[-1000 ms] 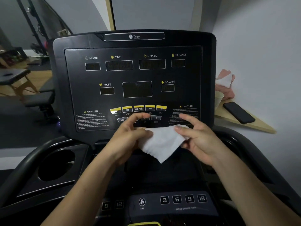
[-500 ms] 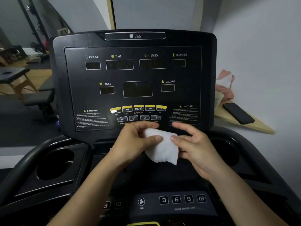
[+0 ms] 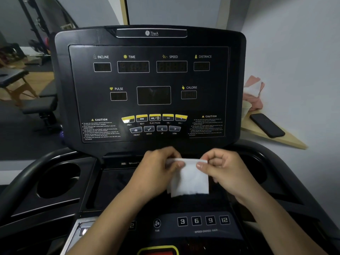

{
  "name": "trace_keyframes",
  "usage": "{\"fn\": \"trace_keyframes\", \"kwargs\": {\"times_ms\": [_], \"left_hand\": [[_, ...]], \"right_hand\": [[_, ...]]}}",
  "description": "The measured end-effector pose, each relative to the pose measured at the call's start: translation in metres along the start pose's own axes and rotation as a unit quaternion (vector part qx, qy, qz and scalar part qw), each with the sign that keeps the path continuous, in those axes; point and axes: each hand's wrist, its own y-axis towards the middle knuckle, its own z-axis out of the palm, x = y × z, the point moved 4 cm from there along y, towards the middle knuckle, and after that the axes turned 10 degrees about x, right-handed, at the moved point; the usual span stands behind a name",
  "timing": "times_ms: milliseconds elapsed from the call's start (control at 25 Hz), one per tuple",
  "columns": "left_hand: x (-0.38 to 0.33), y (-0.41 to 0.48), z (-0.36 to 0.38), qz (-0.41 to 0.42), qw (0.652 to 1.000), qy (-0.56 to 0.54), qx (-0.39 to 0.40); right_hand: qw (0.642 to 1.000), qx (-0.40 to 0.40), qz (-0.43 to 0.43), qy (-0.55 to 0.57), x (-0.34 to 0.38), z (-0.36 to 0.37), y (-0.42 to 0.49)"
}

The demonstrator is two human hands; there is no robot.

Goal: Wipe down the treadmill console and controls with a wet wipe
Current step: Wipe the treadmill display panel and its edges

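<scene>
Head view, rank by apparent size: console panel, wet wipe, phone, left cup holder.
1. console panel, by far the largest
2. left cup holder and wet wipe: about alike, not ranked
3. phone, smallest, though farther off

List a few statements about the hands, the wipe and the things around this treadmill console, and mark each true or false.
1. The left hand and right hand each pinch the top edge of the white rectangular wet wipe. True.
2. The wipe is pressed flat on the SPEED display. False: it hangs from the two grips below the button rows, well under that display.
3. The black slab smartphone lies on the pale wooden board right of the black treadmill console. True.
4. The round black cup holder on the left holds a bottle. False: no bottle shows in it.
</scene>
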Motion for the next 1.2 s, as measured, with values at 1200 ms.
{"fn": "trace_keyframes", "kwargs": {"times_ms": [1200], "left_hand": [[0.047,0.001,-0.042,0.130,0.912,0.387,-0.044]], "right_hand": [[0.786,0.086,-0.205,-0.577,0.047,0.091,0.074]]}}
